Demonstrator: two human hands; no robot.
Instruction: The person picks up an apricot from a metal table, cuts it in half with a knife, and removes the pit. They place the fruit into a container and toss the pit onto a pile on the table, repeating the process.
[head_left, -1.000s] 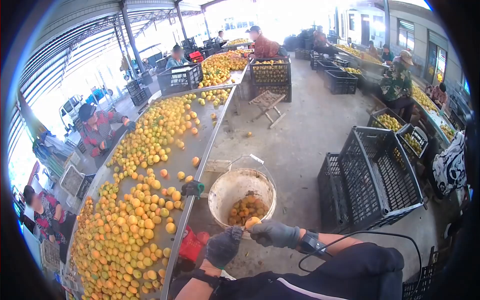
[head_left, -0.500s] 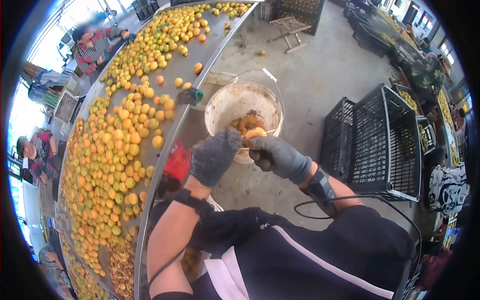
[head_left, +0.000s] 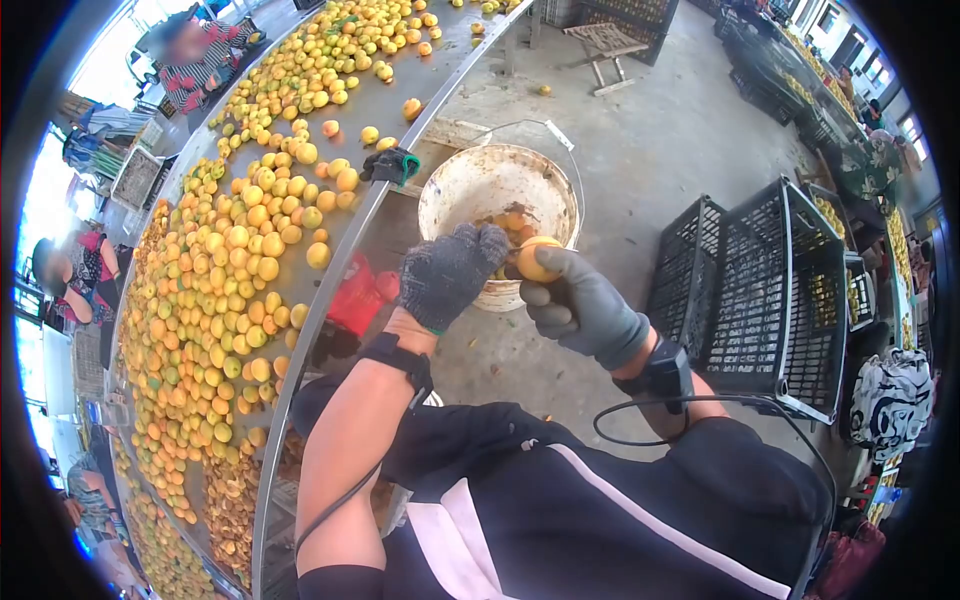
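My right hand (head_left: 585,308), in a grey glove, grips a yellow-orange apricot (head_left: 540,258) between thumb and fingers. Close beside the fruit, my left hand (head_left: 452,275) is closed, back of its dark knit glove turned up. Its fingertips are hidden, and whatever they hold cannot be made out. Both hands are over the near rim of a stained white bucket (head_left: 455,195) with orange fruit pieces in its bottom.
To the left runs a metal-edged sorting table (head_left: 395,115) heaped with apricots (head_left: 225,290). A dark glove (head_left: 390,166) lies on its edge, a red bag (head_left: 358,297) below. Black crates (head_left: 750,290) stand at right. Several people work around, one person (head_left: 195,65) across the table.
The apricot in my right hand has turned and shows more of its round side. Both hands sit slightly further right in view, and the camera view has shifted a little.
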